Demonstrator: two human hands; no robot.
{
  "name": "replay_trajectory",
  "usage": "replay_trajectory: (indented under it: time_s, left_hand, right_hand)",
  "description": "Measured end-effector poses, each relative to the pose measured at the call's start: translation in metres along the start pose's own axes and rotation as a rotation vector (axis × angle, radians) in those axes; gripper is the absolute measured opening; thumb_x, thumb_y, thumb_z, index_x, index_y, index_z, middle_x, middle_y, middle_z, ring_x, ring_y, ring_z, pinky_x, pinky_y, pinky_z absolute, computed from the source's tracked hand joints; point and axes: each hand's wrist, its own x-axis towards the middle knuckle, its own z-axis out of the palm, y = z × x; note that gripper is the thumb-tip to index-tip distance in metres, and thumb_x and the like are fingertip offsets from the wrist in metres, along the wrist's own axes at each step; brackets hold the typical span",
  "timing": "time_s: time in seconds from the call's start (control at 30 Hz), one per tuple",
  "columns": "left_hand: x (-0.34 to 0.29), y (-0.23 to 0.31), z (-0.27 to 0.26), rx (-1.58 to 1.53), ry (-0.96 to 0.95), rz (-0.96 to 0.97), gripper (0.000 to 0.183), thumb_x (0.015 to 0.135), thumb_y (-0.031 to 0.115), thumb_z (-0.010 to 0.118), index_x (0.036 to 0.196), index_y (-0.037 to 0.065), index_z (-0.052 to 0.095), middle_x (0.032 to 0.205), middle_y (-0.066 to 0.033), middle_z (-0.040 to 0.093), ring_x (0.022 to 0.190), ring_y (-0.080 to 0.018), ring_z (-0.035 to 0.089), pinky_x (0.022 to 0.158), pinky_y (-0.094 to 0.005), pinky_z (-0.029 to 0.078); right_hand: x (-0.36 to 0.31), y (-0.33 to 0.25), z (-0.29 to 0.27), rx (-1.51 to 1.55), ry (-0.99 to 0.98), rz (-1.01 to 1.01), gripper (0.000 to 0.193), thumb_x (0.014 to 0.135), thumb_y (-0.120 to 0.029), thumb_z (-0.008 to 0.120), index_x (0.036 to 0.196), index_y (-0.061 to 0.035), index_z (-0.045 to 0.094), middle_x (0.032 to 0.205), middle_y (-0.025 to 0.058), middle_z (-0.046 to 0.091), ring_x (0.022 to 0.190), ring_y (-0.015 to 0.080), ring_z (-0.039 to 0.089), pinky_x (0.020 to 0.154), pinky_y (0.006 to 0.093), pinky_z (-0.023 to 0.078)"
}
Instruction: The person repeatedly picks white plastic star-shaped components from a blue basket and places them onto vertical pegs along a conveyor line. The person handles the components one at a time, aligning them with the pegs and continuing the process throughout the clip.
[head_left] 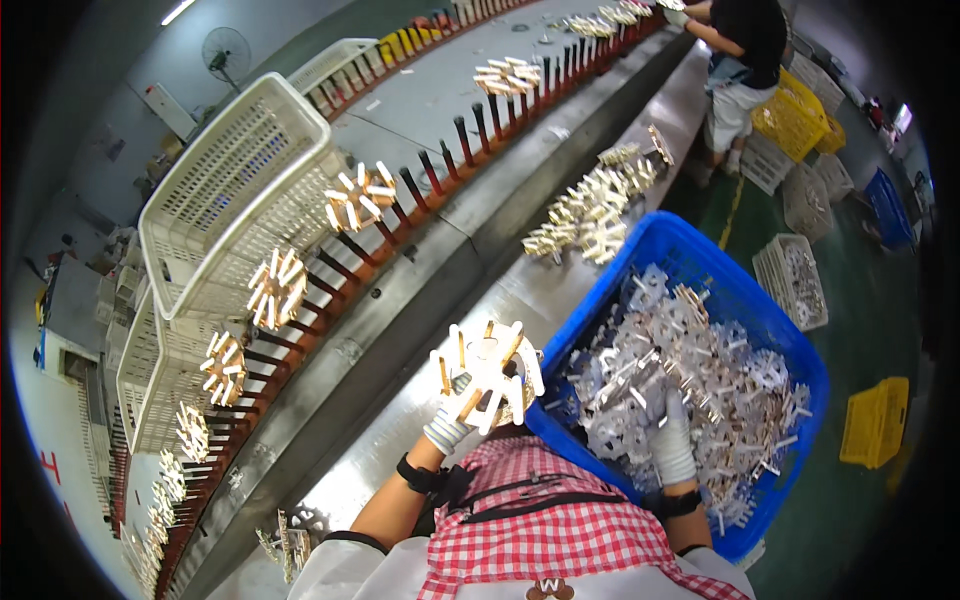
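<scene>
My left hand [449, 426], in a pale striped glove, is closed around the underside of a round fixture [490, 368] with white and brass-coloured prongs standing out around it. It is held over the metal ledge, left of a large blue basket [690, 238]. Inside that basket lies a heap of small parts [735, 390], clear plastic and metal mixed. My right hand [672, 440], gloved the same way, reaches into the heap. Its fingertips are lost among the parts, so I cannot tell what they grip.
Beyond the ledge curves a line of dark upright pegs [464, 140], several carrying similar pronged fixtures [276, 288]. More pronged pieces [595, 210] lie beyond the blue basket. White crates [230, 170] stand left; a yellow crate [874, 422] is on the floor right. A co-worker [745, 60] stands far right.
</scene>
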Motion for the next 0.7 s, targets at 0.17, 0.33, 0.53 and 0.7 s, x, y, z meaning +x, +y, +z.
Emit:
replay_trajectory:
  time_s: [0.17,0.33,0.53,0.7]
  left_hand:
    - [0.071,-0.046,0.028,-1.513,-0.058,-0.098,0.057,0.095,0.036,0.051,0.147,0.019,0.039,0.154,-0.0094,0.032,0.144,-0.0283,0.026,0.118,-0.0544,0.015]
    - [0.162,-0.076,0.132,-1.376,0.021,-0.249,0.054,0.094,0.026,0.049,0.147,0.018,0.04,0.152,-0.0121,0.033,0.143,-0.0295,0.028,0.115,-0.0535,0.026]
    - [0.281,-0.123,0.218,-0.983,0.083,-0.558,0.049,0.095,0.027,0.048,0.143,0.017,0.044,0.148,-0.012,0.039,0.137,-0.0303,0.035,0.112,-0.0506,0.031]
    - [0.331,-0.142,0.261,-0.829,0.072,-0.716,0.046,0.096,0.027,0.047,0.14,0.016,0.047,0.144,-0.0119,0.044,0.132,-0.031,0.04,0.109,-0.0481,0.035]
  right_hand:
    - [0.031,0.003,-0.014,0.47,-0.354,0.301,0.055,0.094,-0.053,0.057,0.062,-0.0151,0.034,0.059,-0.0014,0.028,0.055,0.0158,0.031,0.058,0.0335,0.038]
    - [0.048,0.006,-0.013,0.113,-0.224,0.128,0.056,0.095,-0.057,0.052,0.066,-0.013,0.032,0.061,-0.0005,0.029,0.056,0.0169,0.031,0.059,0.0362,0.037]
    - [0.066,-0.003,-0.024,0.225,-0.241,0.201,0.055,0.094,-0.057,0.052,0.062,-0.0182,0.03,0.057,-0.0035,0.021,0.053,0.0144,0.024,0.055,0.0326,0.029]
    - [0.086,0.012,-0.053,0.357,0.115,0.319,0.054,0.094,-0.058,0.051,0.063,-0.0178,0.034,0.057,-0.0034,0.026,0.052,0.016,0.027,0.056,0.0353,0.031]
